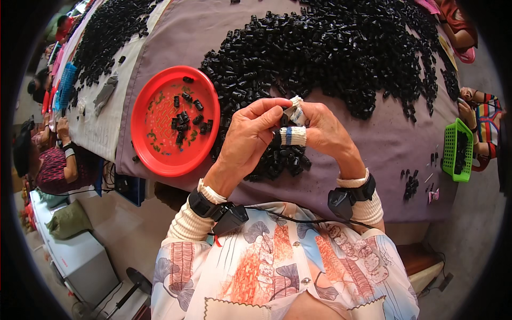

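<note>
1. Both hands are meeting above the near edge of the counter (373, 144): the left hand (248, 136) is pinching with thumb and forefinger, and the right hand (325, 133), with cloth-taped fingers (293, 136), is closing against it from the other side.
2. Between the fingertips a small black piece (284, 120) is showing only as a dark sliver; both hands are gripping it, but its long axis is too hidden to tell.
3. That piece is sitting just above a small clump of black pieces (280, 160), which is lying directly under the hands, equally near to both.
4. Beyond the hands, the large heap of black pieces (330, 53) is spreading across the purple cloth, well within reach ahead.
5. To the left, just beside the left hand and nearer to it than to the right, a red round tray (154, 154) is holding a few of the black pieces.
6. Far right, a green basket (457, 149) is standing by another person's hand (465, 113).
</note>
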Tool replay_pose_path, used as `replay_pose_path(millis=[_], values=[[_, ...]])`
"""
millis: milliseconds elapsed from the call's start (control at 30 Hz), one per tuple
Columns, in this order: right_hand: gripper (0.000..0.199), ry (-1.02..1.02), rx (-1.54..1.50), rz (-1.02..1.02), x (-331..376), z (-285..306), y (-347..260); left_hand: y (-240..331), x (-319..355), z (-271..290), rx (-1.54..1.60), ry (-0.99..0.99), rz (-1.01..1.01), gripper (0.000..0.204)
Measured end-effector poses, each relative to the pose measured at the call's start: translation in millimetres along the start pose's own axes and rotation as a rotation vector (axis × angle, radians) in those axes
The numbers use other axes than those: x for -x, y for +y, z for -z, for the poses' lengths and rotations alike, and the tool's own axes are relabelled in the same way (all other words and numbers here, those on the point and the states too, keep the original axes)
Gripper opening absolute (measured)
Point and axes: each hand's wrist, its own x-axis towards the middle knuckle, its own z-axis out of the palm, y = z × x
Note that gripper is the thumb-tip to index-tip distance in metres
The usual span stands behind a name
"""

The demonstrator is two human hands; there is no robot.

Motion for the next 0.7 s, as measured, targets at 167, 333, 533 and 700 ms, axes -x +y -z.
replay_pose_path(millis=[167,333,533,700], values=[[0.032,-0.023,0.006,-0.011,0,1,-1,0,-1,0,-0.010,-0.005,-0.011,0.020],[0.030,-0.017,-0.034,-0.006,1,0,8,-3,-2,-2,-0.036,-0.002,-0.020,0.020],[0.030,-0.037,-0.055,-0.028,3,1,12,-4,-3,-3,-0.035,0.012,-0.016,0.019],[0.031,-0.062,-0.134,-0.024,2,-2,14,0,-3,9,0.027,0.017,-0.012,0.021]])
